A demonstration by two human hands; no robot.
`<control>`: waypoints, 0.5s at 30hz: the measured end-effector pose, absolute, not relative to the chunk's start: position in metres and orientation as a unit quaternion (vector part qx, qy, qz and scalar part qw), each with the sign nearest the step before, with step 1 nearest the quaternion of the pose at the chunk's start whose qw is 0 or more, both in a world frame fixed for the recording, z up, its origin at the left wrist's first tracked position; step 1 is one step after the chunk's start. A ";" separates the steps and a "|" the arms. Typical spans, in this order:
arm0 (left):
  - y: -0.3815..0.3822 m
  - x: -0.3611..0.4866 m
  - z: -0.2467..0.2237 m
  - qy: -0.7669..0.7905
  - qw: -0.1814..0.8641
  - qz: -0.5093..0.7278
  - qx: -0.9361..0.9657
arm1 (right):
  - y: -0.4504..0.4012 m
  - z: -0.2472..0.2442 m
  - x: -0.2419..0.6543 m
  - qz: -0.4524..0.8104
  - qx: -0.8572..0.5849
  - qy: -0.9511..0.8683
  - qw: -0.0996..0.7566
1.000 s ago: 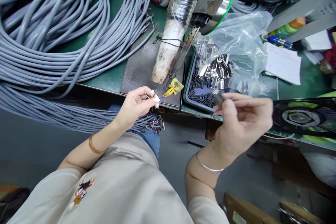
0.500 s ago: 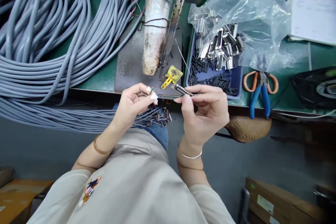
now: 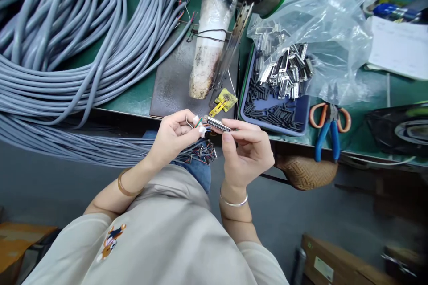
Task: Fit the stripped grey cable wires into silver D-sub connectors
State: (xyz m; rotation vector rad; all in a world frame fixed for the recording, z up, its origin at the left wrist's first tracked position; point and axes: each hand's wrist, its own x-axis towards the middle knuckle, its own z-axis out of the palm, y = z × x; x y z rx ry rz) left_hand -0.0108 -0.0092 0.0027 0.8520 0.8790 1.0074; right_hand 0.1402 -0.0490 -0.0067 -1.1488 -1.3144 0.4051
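Observation:
My left hand [image 3: 172, 138] pinches thin coloured wires [image 3: 199, 122], with white material at its finger and thumb tips. Between finger and thumb, my right hand [image 3: 245, 149] holds a metal connector [image 3: 217, 124] with a dark row of contacts. The connector's left end lies right beside the wires; whether they touch is too small to tell. Just beyond it, a yellow perforated strip [image 3: 218, 107] rests on a yellow-green pad [image 3: 229, 99] on the dark board [image 3: 167, 84]. Wired connectors [image 3: 203, 152] hang below the table edge.
Grey cables [image 3: 100, 75] cover the left side. A wrapped white tube [image 3: 209, 53] and a metal stand [image 3: 234, 46] rise behind my hands. To the right are a blue tray [image 3: 272, 128] of connectors and black sleeves, a plastic bag [image 3: 341, 31], and pliers [image 3: 329, 129].
My right hand has moved left with the connector, bringing it up beside the wires in my left hand. The view has shifted slightly.

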 end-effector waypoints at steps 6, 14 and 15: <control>-0.005 -0.010 0.000 0.404 0.673 0.489 0.380 | -0.045 -0.016 0.142 0.143 -0.532 -0.564 0.615; 0.002 -0.008 -0.002 0.407 0.670 0.502 0.366 | -0.040 -0.020 0.146 0.167 -0.546 -0.606 0.554; 0.002 -0.007 -0.003 0.405 0.671 0.502 0.365 | -0.039 -0.020 0.146 0.164 -0.545 -0.610 0.552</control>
